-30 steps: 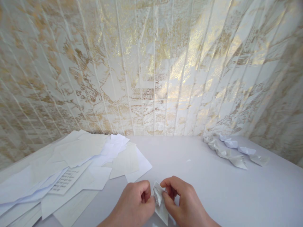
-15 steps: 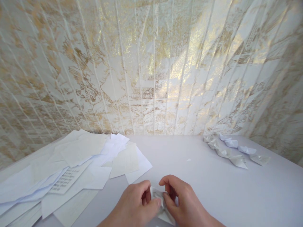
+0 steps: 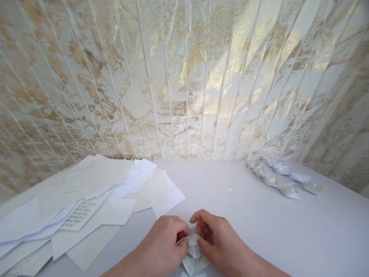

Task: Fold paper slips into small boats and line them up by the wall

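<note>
A small folded piece of white paper [image 3: 195, 257] is held between both hands at the lower middle of the head view. My left hand [image 3: 165, 244] pinches its left edge, thumb in front and fingers curled behind. On the right side, my right hand [image 3: 217, 240] grips the paper with the thumb against it. The right index finger arches above the paper, apart from it. The paper stands partly opened, with a pointed flap toward me and a raised fold in its middle.
Loose paper sheets [image 3: 100, 181] lie overlapping on the left of the white table [image 3: 273, 234]; one printed sheet [image 3: 79, 215] shows text. Two rows of folded paper boats [image 3: 271, 180] stand at the back right. A tiny paper scrap [image 3: 229, 189] lies mid-table. A patterned curtain [image 3: 184, 84] hangs behind.
The folded paper has turned and been spread more open between my hands. My left hand has shifted slightly up and its thumb now sits at the paper's left edge.
</note>
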`<state>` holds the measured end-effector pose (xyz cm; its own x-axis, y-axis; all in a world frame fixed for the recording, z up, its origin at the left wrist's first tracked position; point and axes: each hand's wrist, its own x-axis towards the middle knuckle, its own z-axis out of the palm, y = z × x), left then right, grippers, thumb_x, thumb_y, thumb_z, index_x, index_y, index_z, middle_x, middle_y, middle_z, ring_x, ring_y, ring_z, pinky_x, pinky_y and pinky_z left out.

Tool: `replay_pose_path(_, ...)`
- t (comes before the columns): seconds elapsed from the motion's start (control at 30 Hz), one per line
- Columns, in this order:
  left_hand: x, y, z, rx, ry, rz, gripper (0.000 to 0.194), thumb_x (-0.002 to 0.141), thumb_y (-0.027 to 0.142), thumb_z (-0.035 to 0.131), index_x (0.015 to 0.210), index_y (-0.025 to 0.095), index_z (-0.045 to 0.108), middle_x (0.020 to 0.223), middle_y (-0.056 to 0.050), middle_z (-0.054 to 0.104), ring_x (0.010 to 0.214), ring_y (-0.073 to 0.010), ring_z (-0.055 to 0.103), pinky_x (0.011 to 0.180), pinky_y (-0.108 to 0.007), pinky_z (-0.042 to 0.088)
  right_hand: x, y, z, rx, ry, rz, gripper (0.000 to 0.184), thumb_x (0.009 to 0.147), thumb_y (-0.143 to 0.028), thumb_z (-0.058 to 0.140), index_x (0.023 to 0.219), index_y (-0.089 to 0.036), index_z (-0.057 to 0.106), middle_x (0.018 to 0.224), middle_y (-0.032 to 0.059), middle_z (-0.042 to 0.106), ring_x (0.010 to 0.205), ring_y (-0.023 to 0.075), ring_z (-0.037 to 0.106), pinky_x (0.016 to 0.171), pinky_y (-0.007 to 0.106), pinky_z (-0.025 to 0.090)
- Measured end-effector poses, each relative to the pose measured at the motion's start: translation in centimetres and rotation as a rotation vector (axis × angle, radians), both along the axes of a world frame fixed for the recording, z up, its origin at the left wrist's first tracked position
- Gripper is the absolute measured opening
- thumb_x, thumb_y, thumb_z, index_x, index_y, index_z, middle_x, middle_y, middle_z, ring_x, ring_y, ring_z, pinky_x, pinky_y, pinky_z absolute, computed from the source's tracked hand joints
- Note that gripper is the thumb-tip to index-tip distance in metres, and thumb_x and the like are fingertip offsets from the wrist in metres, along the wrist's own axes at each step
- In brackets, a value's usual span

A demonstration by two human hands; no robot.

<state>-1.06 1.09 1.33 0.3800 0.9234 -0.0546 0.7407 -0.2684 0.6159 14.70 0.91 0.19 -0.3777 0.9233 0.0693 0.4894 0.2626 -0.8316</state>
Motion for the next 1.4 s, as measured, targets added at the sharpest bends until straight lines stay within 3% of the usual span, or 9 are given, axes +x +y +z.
replay_pose_path(0.2,0.36,0.50,-0.34,0.034,0.028,-0.026,0.020,0.068,0.022,0.046,0.062,0.018,0.065,0.057,0.002,0.058,0.053,-0.0108,0.050,0.050,-0.019,0.033,0.05,0.02,-0.41,0.151,-0.101,0.042,0.039,0.062,0.002,0.042,0.092,-0.020,0.054,0.066,-0.0044,0.058,0.058,0.0096,0.051,0.056,0.018,0.039)
replay_pose_path(0.43,0.23,0.42,-0.32,0.060,0.119,-0.014,0.018,0.064,0.018,0.045,0.055,0.018,0.060,0.054,0.002,0.058,0.052,-0.0115,0.051,0.049,-0.019,0.032,0.17,0.15,-0.48,0.245,-0.197,0.100,0.041,0.064,0.002,0.043,0.099,-0.018,0.051,0.069,-0.0022,0.060,0.062,0.0115,0.055,0.058,0.019,0.039)
replay_pose_path(0.8,0.39,0.66,-0.41,-0.003,0.063,0.012,0.018,0.064,0.020,0.047,0.058,0.017,0.063,0.055,0.001,0.060,0.052,-0.0124,0.053,0.049,-0.019,0.033,0.35,0.22,-0.48,0.187,-0.131,0.110,0.046,0.063,0.003,0.040,0.100,-0.021,0.051,0.069,-0.0041,0.061,0.060,0.0097,0.054,0.057,0.017,0.039)
replay_pose_path(1.17,0.36,0.75,-0.59,-0.026,0.112,0.047,0.018,0.058,0.015,0.042,0.056,0.017,0.060,0.052,0.001,0.059,0.051,-0.0137,0.054,0.047,-0.020,0.033,0.27,-0.20,-0.19,0.388,-0.275,0.177,0.040,0.061,0.004,0.038,0.094,-0.015,0.052,0.074,0.0033,0.059,0.065,0.0142,0.053,0.058,0.022,0.040)
replay_pose_path(1.4,0.06,0.56,-0.57,-0.072,0.077,0.059,0.015,0.058,0.017,0.044,0.053,0.018,0.058,0.051,0.002,0.058,0.052,-0.0131,0.055,0.047,-0.019,0.033,0.49,0.10,-0.33,0.293,-0.185,0.166,0.047,0.064,0.004,0.038,0.102,-0.020,0.050,0.075,-0.0007,0.060,0.066,0.0116,0.054,0.061,0.020,0.041)
